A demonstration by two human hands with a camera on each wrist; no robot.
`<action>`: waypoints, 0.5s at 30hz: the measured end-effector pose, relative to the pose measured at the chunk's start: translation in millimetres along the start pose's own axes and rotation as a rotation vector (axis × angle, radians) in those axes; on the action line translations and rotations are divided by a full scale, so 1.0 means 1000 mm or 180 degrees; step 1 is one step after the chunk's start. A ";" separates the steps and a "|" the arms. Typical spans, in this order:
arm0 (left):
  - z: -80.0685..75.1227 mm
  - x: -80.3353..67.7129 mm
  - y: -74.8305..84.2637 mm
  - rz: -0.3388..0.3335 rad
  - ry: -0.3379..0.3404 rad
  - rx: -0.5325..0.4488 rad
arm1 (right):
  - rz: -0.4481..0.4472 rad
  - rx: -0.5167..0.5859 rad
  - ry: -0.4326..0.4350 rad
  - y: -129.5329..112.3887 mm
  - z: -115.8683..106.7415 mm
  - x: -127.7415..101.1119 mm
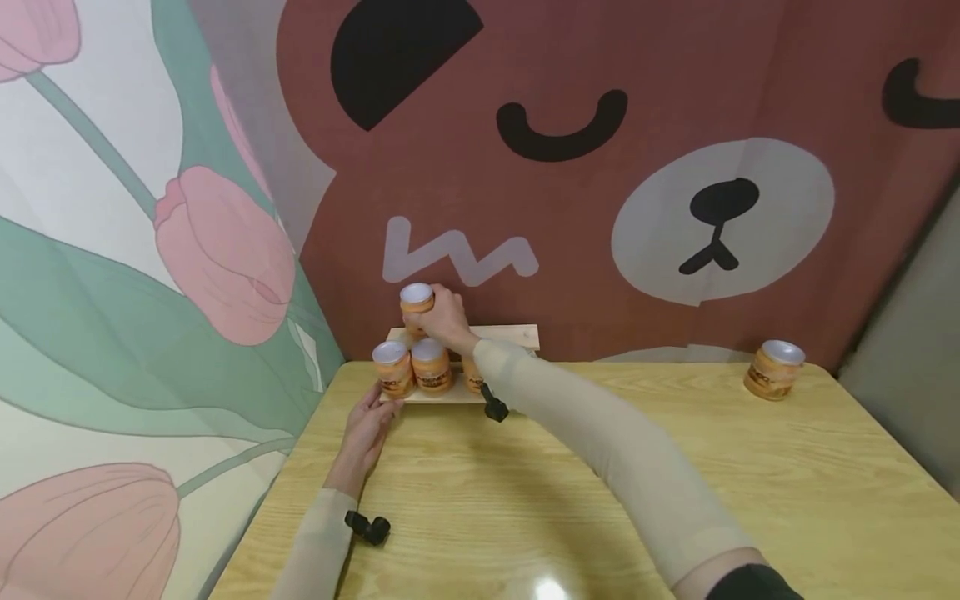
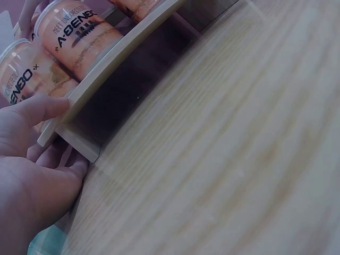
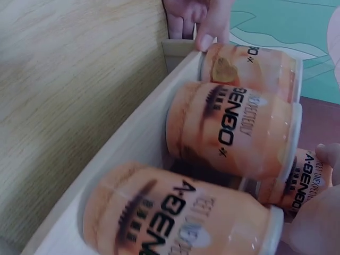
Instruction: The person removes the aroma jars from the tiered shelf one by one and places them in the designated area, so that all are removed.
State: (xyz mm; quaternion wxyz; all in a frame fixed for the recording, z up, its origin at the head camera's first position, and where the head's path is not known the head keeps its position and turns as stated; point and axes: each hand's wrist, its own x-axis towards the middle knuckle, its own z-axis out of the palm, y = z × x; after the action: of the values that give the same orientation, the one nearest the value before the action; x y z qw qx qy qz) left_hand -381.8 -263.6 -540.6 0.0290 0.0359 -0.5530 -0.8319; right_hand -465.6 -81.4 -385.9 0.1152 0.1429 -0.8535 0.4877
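My right hand (image 1: 444, 319) grips an orange can (image 1: 417, 297) with a silver lid, holding it upright at the left end of the upper board of a two-step wooden stand (image 1: 517, 336). On the lower board stand three like cans: a left one (image 1: 393, 372), a middle one (image 1: 432, 371) and a right one (image 1: 472, 375), partly hidden by my right forearm. My left hand (image 1: 365, 431) holds the left end of the lower board. In the left wrist view, the thumb (image 2: 50, 108) lies along the board's edge and the fingers are tucked below it.
A further orange can (image 1: 776, 371) stands alone at the back right of the wood-grain table (image 1: 637, 492). Behind the table hangs a brown bear-print cloth (image 1: 570, 250), and a tulip-print cloth (image 1: 232, 358) closes off the left side.
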 end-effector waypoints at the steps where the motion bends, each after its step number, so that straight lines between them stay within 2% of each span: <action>1: -0.001 0.000 0.001 0.0006 0.0017 -0.0005 | -0.0010 0.0013 0.0003 -0.001 -0.002 0.000; 9: 0.004 0.001 0.001 0.0040 -0.0061 0.0004 | 0.0077 0.0104 0.0102 0.001 -0.024 -0.008; 15: -0.001 -0.001 -0.001 0.0012 0.0038 0.0008 | 0.0075 -0.0008 0.0041 0.010 -0.035 -0.015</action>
State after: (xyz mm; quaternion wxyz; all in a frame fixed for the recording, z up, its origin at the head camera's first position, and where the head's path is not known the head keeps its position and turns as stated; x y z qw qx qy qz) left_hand -381.0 -263.9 -541.8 0.0338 0.0399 -0.5540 -0.8309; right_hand -453.3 -44.5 -381.4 0.1150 0.1295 -0.8550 0.4888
